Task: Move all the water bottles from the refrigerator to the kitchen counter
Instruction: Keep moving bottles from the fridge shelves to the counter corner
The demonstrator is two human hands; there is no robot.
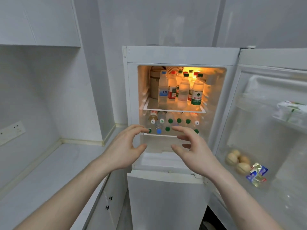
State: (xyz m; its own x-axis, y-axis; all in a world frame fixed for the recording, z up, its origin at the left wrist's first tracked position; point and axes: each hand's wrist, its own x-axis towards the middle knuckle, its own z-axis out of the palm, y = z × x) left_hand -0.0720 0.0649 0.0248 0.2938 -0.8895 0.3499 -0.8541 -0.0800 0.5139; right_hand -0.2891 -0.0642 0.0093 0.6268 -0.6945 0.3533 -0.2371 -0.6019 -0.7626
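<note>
Both hands, the left hand (pixel 126 146) and right hand (pixel 191 150), hover wide and hold nothing before the open refrigerator (pixel 181 55). Water bottles (pixel 181 87) crowd both shelves; the tabletop (pixel 54 166) waits left. Best to grip front-row lower shelf bottles (pixel 167 125) by the body, one per hand.

Seven upright bottles (pixel 197 90) above, eleven lying bottles (pixel 170 121) below, four eggs (pixel 242 168).

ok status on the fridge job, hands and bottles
Left hand and right hand open, empty, at the lower shelf. Bottles still on both shelves, counter has none. Door open, nothing blocking.
</note>
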